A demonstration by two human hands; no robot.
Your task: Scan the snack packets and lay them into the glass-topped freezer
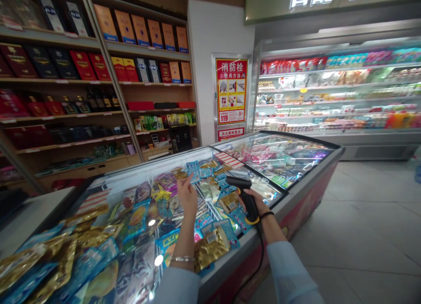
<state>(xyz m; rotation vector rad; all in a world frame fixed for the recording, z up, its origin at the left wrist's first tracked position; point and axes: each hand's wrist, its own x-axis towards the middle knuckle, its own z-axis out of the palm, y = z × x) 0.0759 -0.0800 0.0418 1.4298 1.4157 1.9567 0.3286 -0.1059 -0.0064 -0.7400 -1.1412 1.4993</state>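
A black barcode scanner is over the right long edge of the chest freezer, its head towards the middle of the glass top. The person's right hand is wrapped around its handle, and a black cord hangs from it past the freezer's side. The left hand is above the glass top, index finger stretched towards a blue packet — whether it touches or holds it, one cannot tell.

Nearer the right edge, a gold packet lies over blue ones. A heap of gold and blue packets fills the near left corner. Beyond the freezer are shelving, a red poster and a lit display case.
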